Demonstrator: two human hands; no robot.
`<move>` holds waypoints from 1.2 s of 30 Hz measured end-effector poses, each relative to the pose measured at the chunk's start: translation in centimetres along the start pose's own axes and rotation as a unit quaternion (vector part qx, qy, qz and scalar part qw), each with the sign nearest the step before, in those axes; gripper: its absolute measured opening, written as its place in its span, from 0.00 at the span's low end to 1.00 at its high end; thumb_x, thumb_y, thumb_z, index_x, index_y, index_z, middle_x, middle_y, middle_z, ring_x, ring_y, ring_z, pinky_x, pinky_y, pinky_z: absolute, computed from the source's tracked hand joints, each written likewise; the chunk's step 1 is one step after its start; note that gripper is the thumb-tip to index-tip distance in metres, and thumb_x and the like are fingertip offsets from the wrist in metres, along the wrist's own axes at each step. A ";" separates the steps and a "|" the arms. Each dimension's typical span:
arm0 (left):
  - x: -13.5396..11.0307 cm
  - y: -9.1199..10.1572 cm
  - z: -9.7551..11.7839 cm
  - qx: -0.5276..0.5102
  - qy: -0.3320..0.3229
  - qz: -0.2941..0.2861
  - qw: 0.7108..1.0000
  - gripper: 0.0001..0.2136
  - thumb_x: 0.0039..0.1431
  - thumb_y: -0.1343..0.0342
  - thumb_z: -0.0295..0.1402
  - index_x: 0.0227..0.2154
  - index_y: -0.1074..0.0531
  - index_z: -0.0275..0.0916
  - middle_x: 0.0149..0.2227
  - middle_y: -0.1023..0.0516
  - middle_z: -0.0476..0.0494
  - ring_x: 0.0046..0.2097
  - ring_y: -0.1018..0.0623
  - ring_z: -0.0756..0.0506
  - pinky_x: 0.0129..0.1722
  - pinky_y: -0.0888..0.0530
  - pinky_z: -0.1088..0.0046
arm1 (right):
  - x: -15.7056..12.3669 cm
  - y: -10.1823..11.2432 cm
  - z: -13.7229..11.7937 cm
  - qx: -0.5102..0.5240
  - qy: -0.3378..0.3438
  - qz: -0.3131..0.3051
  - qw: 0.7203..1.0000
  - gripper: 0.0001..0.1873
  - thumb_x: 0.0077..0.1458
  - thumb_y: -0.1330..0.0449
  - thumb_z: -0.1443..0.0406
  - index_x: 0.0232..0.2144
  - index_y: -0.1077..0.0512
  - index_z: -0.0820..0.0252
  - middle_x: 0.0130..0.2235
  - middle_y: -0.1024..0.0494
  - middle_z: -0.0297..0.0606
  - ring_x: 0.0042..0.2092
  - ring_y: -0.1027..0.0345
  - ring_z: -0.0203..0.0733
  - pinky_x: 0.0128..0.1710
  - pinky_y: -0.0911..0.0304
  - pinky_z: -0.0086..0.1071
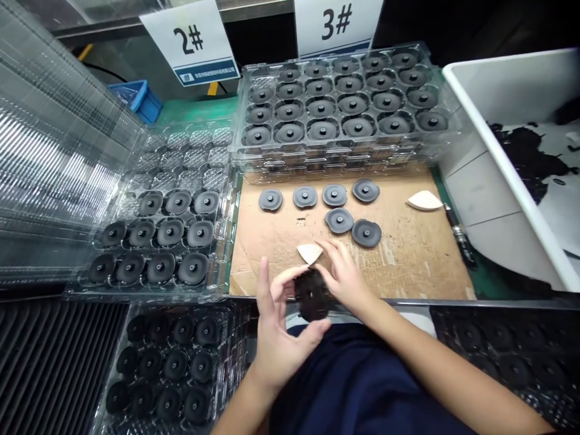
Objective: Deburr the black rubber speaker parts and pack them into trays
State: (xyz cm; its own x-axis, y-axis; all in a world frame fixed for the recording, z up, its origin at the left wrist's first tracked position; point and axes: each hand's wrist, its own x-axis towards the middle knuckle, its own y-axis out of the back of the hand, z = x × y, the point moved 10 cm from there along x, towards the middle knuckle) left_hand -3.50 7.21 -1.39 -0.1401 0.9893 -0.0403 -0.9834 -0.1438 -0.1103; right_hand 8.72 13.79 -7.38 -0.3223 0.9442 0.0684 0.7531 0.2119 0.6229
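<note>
Above the cardboard's front edge, my left hand curls its fingers around a dark, blurred disc, with the thumb apart on the near side. My right hand pinches a white, pointed, wedge-like piece at its fingertips, just beyond the disc. Its material cannot be made out. Past my hands, several dark grey round discs with a small centre hub, one of them a grey disc, lie loose on the cardboard sheet. A similar white lens-shaped piece lies at the sheet's right side.
A partly filled clear tray is on the left. Stacked clear trays of discs stand behind the cardboard. At right are a white bin with black scraps and a black pen-like tool. Another disc tray sits lower left.
</note>
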 end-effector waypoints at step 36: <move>-32.9 31.4 -5.1 0.512 0.358 0.357 0.695 0.15 0.59 0.47 0.36 0.48 0.33 0.38 0.50 0.29 0.40 0.47 0.26 0.42 0.44 0.27 0.57 | -7.1 0.7 3.2 -0.054 0.102 -0.038 0.993 0.27 0.58 0.53 0.48 0.23 0.25 0.59 0.26 0.21 0.40 0.29 0.26 0.44 0.27 0.37 0.31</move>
State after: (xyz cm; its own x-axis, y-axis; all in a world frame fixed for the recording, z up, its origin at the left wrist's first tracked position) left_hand -29.21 -29.93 -8.64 -0.9012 0.3572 -0.2455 -0.3102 -0.1361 0.9409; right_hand 13.32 8.07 -9.93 -0.4944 0.8530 0.1672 0.6600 0.2431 0.7109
